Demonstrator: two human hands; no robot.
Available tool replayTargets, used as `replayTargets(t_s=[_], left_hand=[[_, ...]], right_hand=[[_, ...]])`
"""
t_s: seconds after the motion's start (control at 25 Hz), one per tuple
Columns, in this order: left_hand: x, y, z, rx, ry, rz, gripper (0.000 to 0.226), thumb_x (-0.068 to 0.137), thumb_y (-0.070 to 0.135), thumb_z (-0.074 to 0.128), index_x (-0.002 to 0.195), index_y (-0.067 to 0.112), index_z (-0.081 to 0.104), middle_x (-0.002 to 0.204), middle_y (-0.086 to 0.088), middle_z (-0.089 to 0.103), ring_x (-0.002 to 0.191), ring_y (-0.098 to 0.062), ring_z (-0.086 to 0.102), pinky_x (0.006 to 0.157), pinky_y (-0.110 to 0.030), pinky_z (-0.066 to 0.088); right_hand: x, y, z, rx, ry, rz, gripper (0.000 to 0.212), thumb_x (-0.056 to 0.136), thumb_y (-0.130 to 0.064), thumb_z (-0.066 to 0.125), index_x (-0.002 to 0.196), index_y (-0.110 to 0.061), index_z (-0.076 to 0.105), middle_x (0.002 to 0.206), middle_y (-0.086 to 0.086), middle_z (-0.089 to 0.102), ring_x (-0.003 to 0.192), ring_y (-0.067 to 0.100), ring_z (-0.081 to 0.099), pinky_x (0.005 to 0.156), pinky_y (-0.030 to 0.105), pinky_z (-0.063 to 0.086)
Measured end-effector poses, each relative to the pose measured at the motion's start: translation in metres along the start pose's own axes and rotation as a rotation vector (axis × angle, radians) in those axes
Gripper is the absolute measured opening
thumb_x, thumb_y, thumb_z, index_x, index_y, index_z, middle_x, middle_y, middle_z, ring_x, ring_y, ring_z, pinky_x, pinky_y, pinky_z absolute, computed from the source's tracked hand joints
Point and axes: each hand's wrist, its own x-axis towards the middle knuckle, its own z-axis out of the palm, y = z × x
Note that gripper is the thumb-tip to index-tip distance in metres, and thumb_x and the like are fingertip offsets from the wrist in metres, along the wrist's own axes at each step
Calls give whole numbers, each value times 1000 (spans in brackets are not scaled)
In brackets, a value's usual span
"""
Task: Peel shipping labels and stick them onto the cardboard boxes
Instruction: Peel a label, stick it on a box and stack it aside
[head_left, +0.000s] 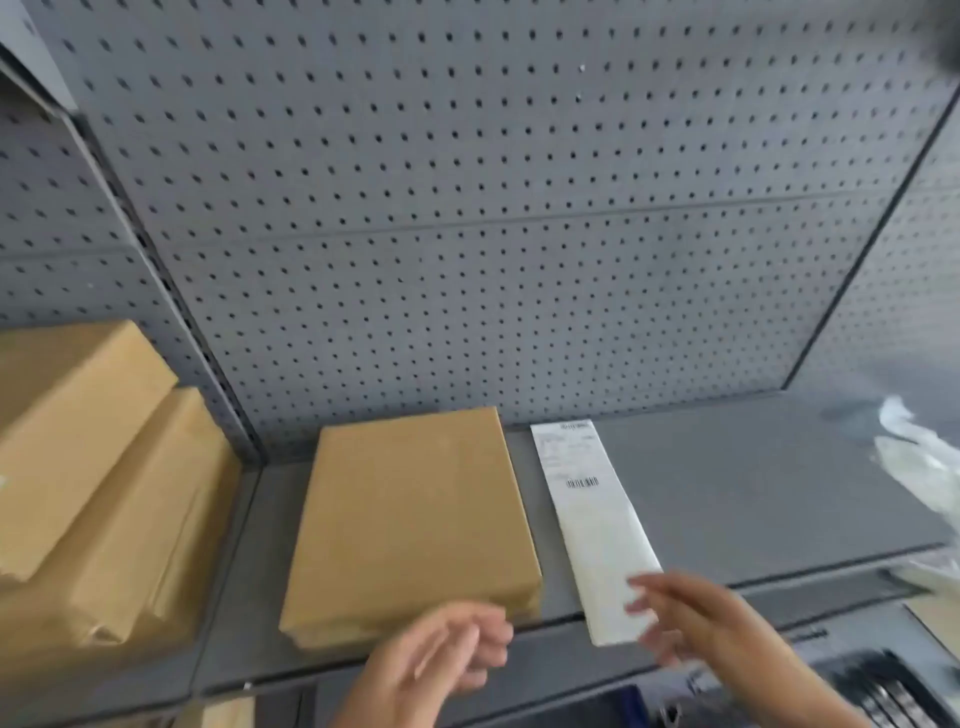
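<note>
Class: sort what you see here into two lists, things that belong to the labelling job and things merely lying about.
Job: label strip; box beside it; stacked boxes at far left; left hand; right hand.

Lying about: clear plastic at right; pegboard behind; shelf.

Three boxes show: one box (410, 525) lies flat on the shelf (753, 483) in the middle, and two more, an upper box (72, 436) and a lower box (150, 525), are stacked at the left. One label strip (587, 514) lies right of the middle box. Two hands are near: left hand (436, 660), right hand (696, 618). One crumpled plastic piece (914, 457) sits far right.
</note>
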Motion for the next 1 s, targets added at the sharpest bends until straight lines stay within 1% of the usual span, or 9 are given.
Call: replayTargets(t_s=[0.08,0.16,0.28,0.36,0.52,0.64,0.8,0.88,1.0], left_hand=[[24,17,11,-21,-13,45,46,84,54,65,108,16,77,109,-4,80,101,-23,75,87,-33,60],[42,33,17,-11,-36,99,38,95,41,60,111,9,74,109,-6,79,102,-23,74,92,-37,60],[55,40,34,13,-2,110,31,101,28,53,114,7,72,110,-7,78,102,-23,74,94,-37,59],[64,45,40,7,21,104,32,99,25,51,114,6,72,110,-8,78,101,-23,75,94,-38,59],[77,44,49,30,35,106,29,101,24,50,113,10,72,109,-6,78,101,-21,75,93,-37,60],[85,44,54,55,57,83,27,106,18,48,111,12,73,109,-4,78,100,-19,75,92,-35,60],[104,45,62,58,86,66,25,106,18,50,108,12,74,106,-4,78,99,-18,75,90,-32,61],[116,46,69,61,110,53,22,105,20,53,108,14,73,105,-2,78,101,-17,74,91,-31,60],[133,50,81,70,103,34,22,102,33,58,113,20,72,107,7,76,104,-9,72,98,-31,57]], right_hand=[[35,-10,-7,-277,111,-112,21,97,-4,58,105,-18,71,94,11,76,68,17,68,62,30,54],[70,-17,-11,-531,192,-158,19,95,-21,63,113,-24,67,106,7,70,78,13,65,73,29,52],[104,0,-6,-971,119,-136,60,90,-52,63,143,-26,49,133,6,51,117,28,50,100,36,43],[113,6,-2,-1165,115,-189,69,87,-62,59,146,-31,44,141,3,45,126,30,41,106,40,39],[120,17,-7,-1076,196,-297,46,93,-50,59,135,-32,59,136,2,50,121,28,44,101,39,43],[120,17,-13,-970,244,-342,35,97,-43,57,128,-31,66,125,-1,53,114,24,49,88,34,49],[107,-2,-17,-805,318,-417,31,97,-43,57,124,-34,68,106,-9,51,78,14,59,63,26,47],[96,-14,-18,-740,345,-475,29,96,-42,59,122,-35,69,102,-8,50,72,13,59,61,27,48],[79,-27,-18,-680,371,-567,27,94,-40,62,119,-34,71,102,-6,50,78,14,59,63,30,51]])
